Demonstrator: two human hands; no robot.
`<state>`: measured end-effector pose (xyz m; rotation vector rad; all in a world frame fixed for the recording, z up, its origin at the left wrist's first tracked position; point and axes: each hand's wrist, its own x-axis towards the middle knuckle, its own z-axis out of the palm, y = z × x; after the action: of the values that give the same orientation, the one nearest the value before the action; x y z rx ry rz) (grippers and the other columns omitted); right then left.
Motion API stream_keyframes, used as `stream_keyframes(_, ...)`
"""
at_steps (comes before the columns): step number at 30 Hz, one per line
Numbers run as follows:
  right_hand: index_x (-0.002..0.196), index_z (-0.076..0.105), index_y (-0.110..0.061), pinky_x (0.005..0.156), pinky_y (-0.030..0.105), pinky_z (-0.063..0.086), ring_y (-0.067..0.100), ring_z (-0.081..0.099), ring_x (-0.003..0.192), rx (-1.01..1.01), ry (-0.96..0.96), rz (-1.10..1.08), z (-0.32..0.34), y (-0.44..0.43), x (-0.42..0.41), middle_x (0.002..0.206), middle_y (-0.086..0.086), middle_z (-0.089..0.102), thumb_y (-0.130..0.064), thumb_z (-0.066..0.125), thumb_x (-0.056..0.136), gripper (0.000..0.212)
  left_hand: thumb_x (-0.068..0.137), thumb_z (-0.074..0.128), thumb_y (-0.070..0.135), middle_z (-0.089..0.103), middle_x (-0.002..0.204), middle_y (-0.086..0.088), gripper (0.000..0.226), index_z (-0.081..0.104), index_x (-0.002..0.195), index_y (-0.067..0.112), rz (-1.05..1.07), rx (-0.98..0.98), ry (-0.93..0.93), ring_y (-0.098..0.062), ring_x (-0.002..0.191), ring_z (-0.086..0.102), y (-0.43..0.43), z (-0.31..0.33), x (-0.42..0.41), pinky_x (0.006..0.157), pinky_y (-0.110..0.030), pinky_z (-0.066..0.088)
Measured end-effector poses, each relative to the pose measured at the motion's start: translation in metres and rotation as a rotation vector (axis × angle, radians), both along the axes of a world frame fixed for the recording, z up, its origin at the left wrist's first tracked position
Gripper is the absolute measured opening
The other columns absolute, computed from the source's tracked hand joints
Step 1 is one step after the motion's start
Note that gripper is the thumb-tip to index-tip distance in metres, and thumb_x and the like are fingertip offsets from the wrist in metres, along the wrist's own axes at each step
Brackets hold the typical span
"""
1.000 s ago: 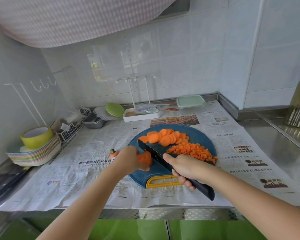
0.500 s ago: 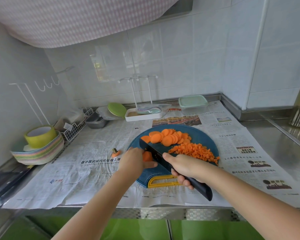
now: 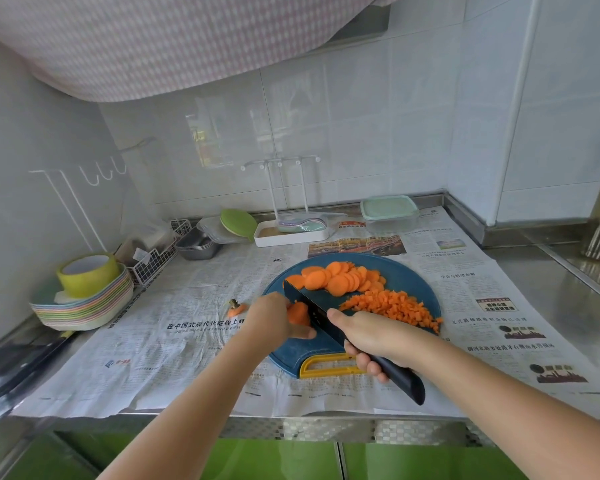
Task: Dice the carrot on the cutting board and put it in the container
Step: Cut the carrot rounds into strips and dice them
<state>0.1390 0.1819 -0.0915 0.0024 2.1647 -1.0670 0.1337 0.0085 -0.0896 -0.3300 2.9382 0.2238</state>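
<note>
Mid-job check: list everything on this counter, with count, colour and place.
Round blue plastic cutting board: one, blue with yellow handle, middle of newspaper.
Sliced carrot rounds: one heap, orange, board's far side.
Diced carrot cubes: one heap, orange, board's right side.
Uncut carrot piece: one, orange, board's left.
Black kitchen knife: one, black, blade beside carrot piece.
Cut-off carrot top: one, orange-green, newspaper left of board.
Clear lidded plastic container: one, pale green lid, back wall.
Printed newspaper: several sheets, white, covering counter.
Pastel plate stack: one, far left, yellow-green tape roll on top.
Left hand: holds carrot piece.
Right hand: grips knife handle.
</note>
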Motion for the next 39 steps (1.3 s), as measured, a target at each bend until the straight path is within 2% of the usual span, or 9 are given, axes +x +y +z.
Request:
stream_keyframes(3, 0.075, 0.048, -0.015, 0.041, 0.019, 0.036, 0.011, 0.038, 0.033, -0.004, -0.011, 0.017, 0.000, 0.002, -0.001, 0.046, -0.004, 0.045, -0.072, 0.032, 0.092, 0.062, 0.075, 0.072, 0.052, 0.064, 0.110, -0.005, 0.062, 0.058, 0.122, 0.013, -0.023, 0.016, 0.005, -0.017, 0.089, 0.055, -0.001, -0.002, 0.002, 0.074, -0.025, 0.043)
stream_keyframes(8, 0.076, 0.048, -0.014, 0.039, 0.019, 0.035, 0.011, 0.038, 0.033, 0.011, 0.007, 0.026, 0.001, 0.010, -0.004, 0.045, -0.003, 0.045, -0.071, 0.032, 0.093, 0.062, 0.078, 0.071, 0.048, 0.056, 0.093, -0.002, 0.053, 0.060, 0.116, 0.012, -0.025, 0.042, 0.033, -0.017, 0.081, 0.051, 0.008, -0.005, 0.004, 0.066, -0.024, 0.039)
stream_keyframes(10, 0.076, 0.048, -0.014, 0.039, 0.020, 0.036, 0.011, 0.038, 0.034, 0.018, 0.018, 0.030, 0.002, 0.017, -0.007, 0.046, -0.003, 0.045, -0.071, 0.032, 0.093, 0.061, 0.079, 0.070, 0.047, 0.060, 0.103, -0.003, 0.055, 0.057, 0.121, 0.014, -0.027, 0.081, 0.051, -0.018, 0.089, 0.055, 0.012, -0.008, 0.005, 0.069, -0.024, 0.040)
stream_keyframes(13, 0.074, 0.048, -0.015, 0.039, 0.021, 0.036, 0.012, 0.038, 0.035, 0.016, 0.011, 0.031, 0.003, 0.023, -0.008, 0.045, -0.003, 0.045, -0.070, 0.032, 0.094, 0.061, 0.076, 0.075, 0.042, 0.056, 0.128, -0.003, 0.067, 0.048, 0.134, 0.020, -0.039, 0.164, 0.107, -0.022, 0.115, 0.053, 0.012, -0.013, 0.006, 0.084, -0.027, 0.042)
stream_keyframes(16, 0.073, 0.048, -0.015, 0.039, 0.020, 0.036, 0.012, 0.038, 0.035, 0.014, 0.004, 0.030, 0.002, 0.023, -0.008, 0.045, -0.003, 0.044, -0.071, 0.032, 0.094, 0.062, 0.075, 0.076, 0.040, 0.051, 0.136, -0.004, 0.075, 0.042, 0.140, 0.024, -0.038, 0.188, 0.120, -0.023, 0.121, 0.050, 0.011, -0.012, 0.006, 0.092, -0.030, 0.043)
stream_keyframes(23, 0.075, 0.048, -0.014, 0.039, 0.021, 0.036, 0.013, 0.038, 0.035, -0.003, 0.013, 0.029, -0.001, 0.022, -0.009, 0.044, -0.003, 0.044, -0.070, 0.032, 0.094, 0.062, 0.080, 0.071, 0.044, 0.058, 0.124, -0.003, 0.059, 0.051, 0.130, 0.020, -0.028, 0.192, 0.099, -0.022, 0.113, 0.055, 0.017, -0.010, 0.005, 0.085, -0.028, 0.043)
stream_keyframes(28, 0.075, 0.048, -0.013, 0.039, 0.021, 0.036, 0.013, 0.038, 0.034, 0.008, 0.032, 0.033, -0.001, 0.021, -0.008, 0.044, -0.002, 0.044, -0.068, 0.031, 0.095, 0.062, 0.077, 0.075, 0.039, 0.058, 0.123, -0.001, 0.062, 0.051, 0.130, 0.019, -0.008, 0.299, 0.152, -0.017, 0.102, 0.056, 0.013, -0.007, 0.005, 0.076, -0.024, 0.041)
stream_keyframes(33, 0.074, 0.048, -0.014, 0.039, 0.021, 0.036, 0.012, 0.038, 0.034, 0.012, 0.019, 0.027, 0.000, 0.021, -0.009, 0.044, -0.003, 0.044, -0.069, 0.032, 0.094, 0.061, 0.076, 0.078, 0.030, 0.062, 0.118, 0.000, 0.050, 0.062, 0.122, 0.020, -0.052, 0.348, 0.119, -0.013, 0.094, 0.053, 0.003, -0.003, 0.004, 0.077, -0.023, 0.038)
stream_keyframes(39, 0.074, 0.048, -0.014, 0.039, 0.021, 0.035, 0.012, 0.038, 0.035, -0.006, 0.008, 0.017, -0.001, 0.020, -0.011, 0.045, -0.002, 0.044, -0.070, 0.033, 0.093, 0.062, 0.075, 0.076, 0.035, 0.056, 0.123, 0.003, 0.055, 0.056, 0.126, 0.025, -0.063, 0.313, 0.112, -0.012, 0.096, 0.047, 0.002, -0.004, 0.003, 0.076, -0.023, 0.036)
